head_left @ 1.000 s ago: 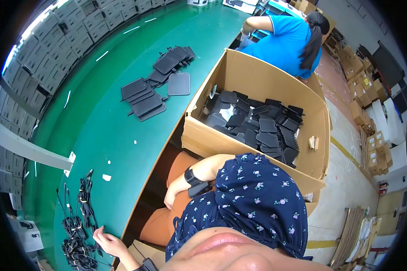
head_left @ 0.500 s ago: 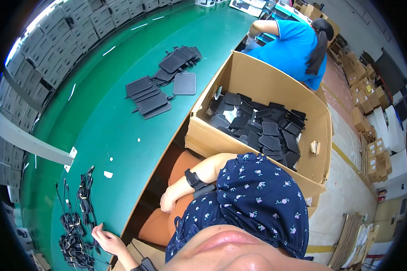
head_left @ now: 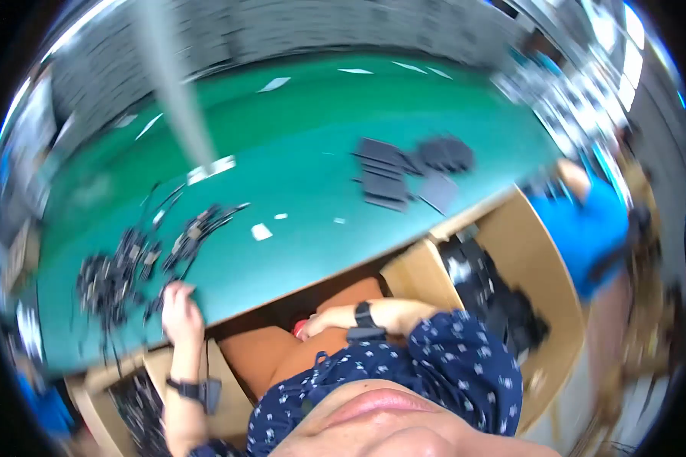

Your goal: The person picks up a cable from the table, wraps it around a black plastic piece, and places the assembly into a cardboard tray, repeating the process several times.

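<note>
My left hand (head_left: 181,314) is at the table's near edge, beside the near end of a pile of black cables (head_left: 122,266). Motion blur smears its fingers, so I cannot tell whether they grip a cable. A smaller bundle of black cables (head_left: 198,232) lies just beyond this hand. My right hand (head_left: 315,326) rests low over my lap, below the table edge, its fingers curled at a small red thing (head_left: 299,328) that is mostly hidden. Flat black rectangular pads (head_left: 385,179) lie in overlapping rows farther right on the green table (head_left: 282,259).
An open cardboard box (head_left: 530,251) with black pieces stands at my right, against the table. Another box (head_left: 156,373) with black cables is at my left. A grey post (head_left: 179,107) rises from the table. A person in blue (head_left: 583,228) works beyond the right box.
The view has swung to the right, shifting the table and boxes across the picture. My left hand remains near the cables; a red thing now shows at my right hand.
</note>
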Motion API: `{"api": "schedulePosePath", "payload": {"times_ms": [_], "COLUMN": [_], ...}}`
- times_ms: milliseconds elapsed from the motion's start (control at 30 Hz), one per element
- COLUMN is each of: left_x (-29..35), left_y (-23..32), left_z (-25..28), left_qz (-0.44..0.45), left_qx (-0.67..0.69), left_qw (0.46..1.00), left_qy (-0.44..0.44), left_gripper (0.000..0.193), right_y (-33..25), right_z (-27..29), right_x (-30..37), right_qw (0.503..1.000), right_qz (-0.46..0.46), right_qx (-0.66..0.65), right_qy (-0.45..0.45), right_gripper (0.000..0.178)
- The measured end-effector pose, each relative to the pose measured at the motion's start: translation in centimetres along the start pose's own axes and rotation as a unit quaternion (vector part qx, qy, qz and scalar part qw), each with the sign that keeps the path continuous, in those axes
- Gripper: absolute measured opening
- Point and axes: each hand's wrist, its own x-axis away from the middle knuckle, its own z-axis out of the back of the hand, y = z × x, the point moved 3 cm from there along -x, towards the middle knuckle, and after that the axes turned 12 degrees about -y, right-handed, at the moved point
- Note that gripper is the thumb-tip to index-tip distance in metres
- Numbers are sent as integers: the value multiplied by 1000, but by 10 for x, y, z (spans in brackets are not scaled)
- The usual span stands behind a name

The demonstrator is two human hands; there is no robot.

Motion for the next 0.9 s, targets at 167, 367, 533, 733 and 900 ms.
{"api": "schedulePosePath", "payload": {"times_ms": [167, 367, 533, 733, 900], "left_x": [8, 24, 26, 23, 24], "left_y": [-8, -12, -10, -8, -9], "left_z": [8, -3, -9, -6, -6], "left_qz": [4, 7, -17, -37, -34], "left_qx": [26, 17, -3, 4, -3], "left_qw": [999, 999, 997, 994, 995], "left_qy": [29, 27, 80, 101, 94], "left_gripper": [22, 21, 17, 17, 17], "right_y": [-50, -158, -150, -102, -54], "right_z": [-22, -78, -64, -45, -20], "right_x": [21, 49, 15, -10, -30], "right_qw": [967, 941, 957, 963, 957], "right_qz": [-49, -208, -257, -257, -243], "right_qx": [-248, -266, -126, 9, 116], "right_qy": [-43, 26, -46, -86, -106], "right_gripper": [34, 30, 28, 26, 24]}}
